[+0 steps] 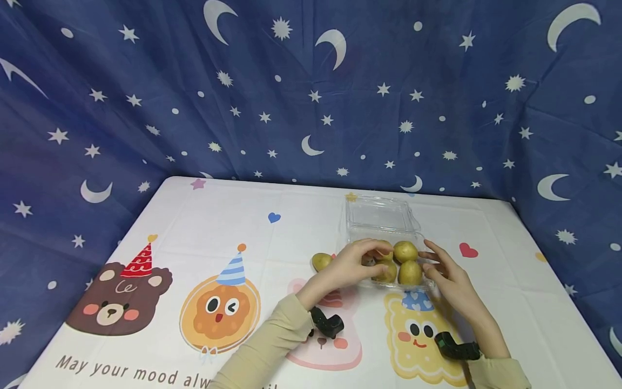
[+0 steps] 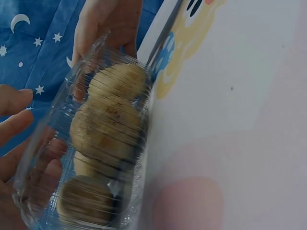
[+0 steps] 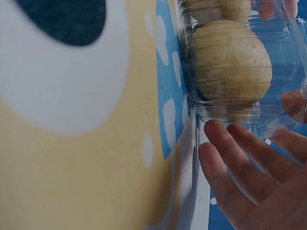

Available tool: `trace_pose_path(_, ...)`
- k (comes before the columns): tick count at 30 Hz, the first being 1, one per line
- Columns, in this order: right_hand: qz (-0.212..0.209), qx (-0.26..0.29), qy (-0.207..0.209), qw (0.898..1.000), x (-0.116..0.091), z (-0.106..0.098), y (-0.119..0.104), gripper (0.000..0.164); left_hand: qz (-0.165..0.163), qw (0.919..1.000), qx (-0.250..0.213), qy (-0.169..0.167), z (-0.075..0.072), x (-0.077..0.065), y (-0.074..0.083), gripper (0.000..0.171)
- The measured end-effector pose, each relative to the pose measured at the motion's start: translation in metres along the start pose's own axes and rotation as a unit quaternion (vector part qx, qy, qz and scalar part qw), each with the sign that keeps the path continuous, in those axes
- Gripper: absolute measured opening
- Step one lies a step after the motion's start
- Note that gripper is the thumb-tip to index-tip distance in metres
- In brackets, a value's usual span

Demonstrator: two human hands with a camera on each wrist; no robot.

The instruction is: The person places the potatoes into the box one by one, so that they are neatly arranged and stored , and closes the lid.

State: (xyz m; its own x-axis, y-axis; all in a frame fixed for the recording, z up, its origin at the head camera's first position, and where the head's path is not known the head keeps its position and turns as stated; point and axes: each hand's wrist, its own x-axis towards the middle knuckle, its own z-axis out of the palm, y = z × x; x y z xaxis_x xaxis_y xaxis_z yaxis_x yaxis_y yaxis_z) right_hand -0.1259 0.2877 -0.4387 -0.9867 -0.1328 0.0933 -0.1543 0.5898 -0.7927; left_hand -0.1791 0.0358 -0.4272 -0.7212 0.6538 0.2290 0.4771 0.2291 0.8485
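A clear plastic clamshell box [image 1: 350, 236] stands on the table with its lid [image 1: 379, 213] folded back. Several potatoes [image 1: 405, 252] sit inside, seen through the ribbed wall in both wrist views. My left hand [image 1: 357, 262] reaches over the box's left side, fingers bent loosely above the potatoes there. In the left wrist view, some of its fingers [image 2: 45, 182] show through the plastic, spread apart. At the right side of the box is my right hand [image 1: 449, 278], its fingertips [image 3: 216, 158] right by the wall and loosely extended. One loose potato [image 1: 322, 262] lies outside, left of the box.
A white tablecloth [image 1: 160, 346] printed with cartoon figures covers the table. Behind it hangs a dark blue curtain [image 1: 291, 97] with moons and stars. Black straps with small devices [image 1: 328, 323] sit on both wrists.
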Motion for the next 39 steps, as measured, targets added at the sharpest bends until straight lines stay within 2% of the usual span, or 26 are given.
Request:
trace_pose_path(5, 0.001, -0.004, 0.002, 1.000, -0.001, 0.000, 0.000, 0.053, 0.003, 0.9998, -0.020, -0.008, -0.002, -0.001, 0.002, 0.041)
trace_pose_path(10, -0.002, 0.001, -0.002, 1.000, 0.001, 0.001, 0.001, 0.053, -0.012, 0.9991, -0.040, -0.009, -0.008, -0.006, 0.007, 0.041)
trace_pose_path(13, 0.004, -0.001, -0.008, 1.000, 0.002, 0.003, 0.001, 0.054, -0.018, 0.9991, -0.039, -0.007, -0.012, -0.010, 0.009, 0.040)
trace_pose_path(18, 0.017, -0.012, -0.005, 1.000, 0.002, 0.002, 0.000, 0.054, -0.009, 0.9995, -0.029, -0.005, -0.018, -0.016, 0.012, 0.039)
trace_pose_path(24, 0.021, -0.014, -0.006, 1.000, 0.001, -0.001, -0.001, 0.054, 0.006, 0.9998, -0.009, 0.014, -0.024, -0.026, 0.015, 0.036)
trace_pose_path(31, 0.020, -0.012, -0.002, 1.000, 0.000, 0.000, -0.001, 0.054, -0.004, 0.9989, 0.024, 0.039, -0.037, -0.042, 0.017, 0.033)
trace_pose_path(39, 0.020, -0.012, -0.002, 1.000, 0.001, 0.000, -0.001, 0.054, -0.011, 0.9981, 0.010, 0.060, -0.050, -0.055, 0.011, 0.033)
